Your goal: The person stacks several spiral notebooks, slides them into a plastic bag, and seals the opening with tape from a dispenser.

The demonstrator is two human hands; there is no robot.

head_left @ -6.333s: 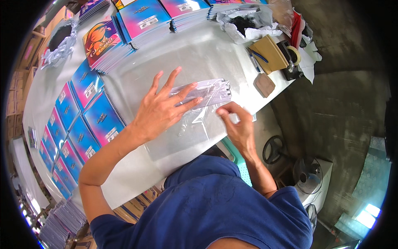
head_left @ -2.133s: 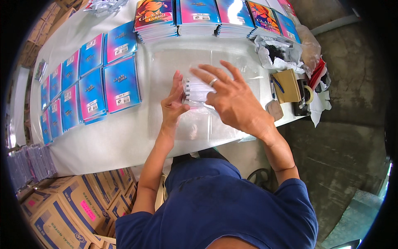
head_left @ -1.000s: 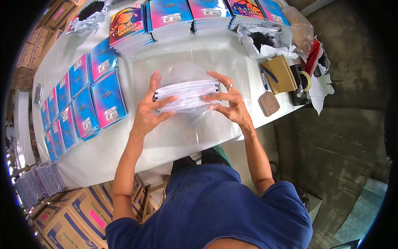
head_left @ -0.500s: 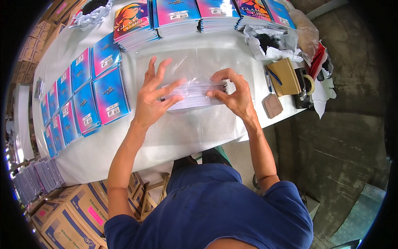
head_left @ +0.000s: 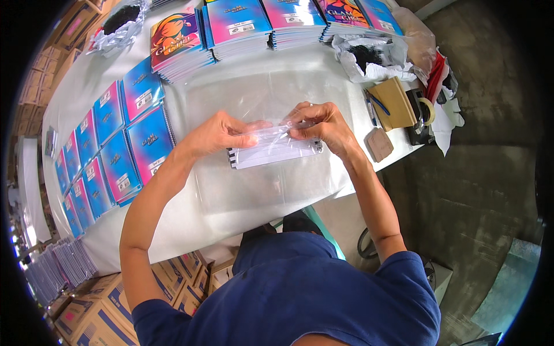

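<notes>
Since a moment earlier you had lowered the white spiral-bound notebook stack in its clear plastic bag (head_left: 276, 151) onto the white table (head_left: 190, 230), your left hand (head_left: 216, 134) and right hand (head_left: 320, 124) both pinching its upper flap, fingers pressed closed above the stack, apparently sealing it.

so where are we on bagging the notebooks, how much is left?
Done: nothing clearly finished shows; whether any books on the table are already bagged cannot be told. In hand: the left hand and right hand pinch the top of a clear plastic bag around a stack of spiral notebooks. Left: rows of blue-pink notebooks and the far stacks of notebooks on the white table.
</notes>
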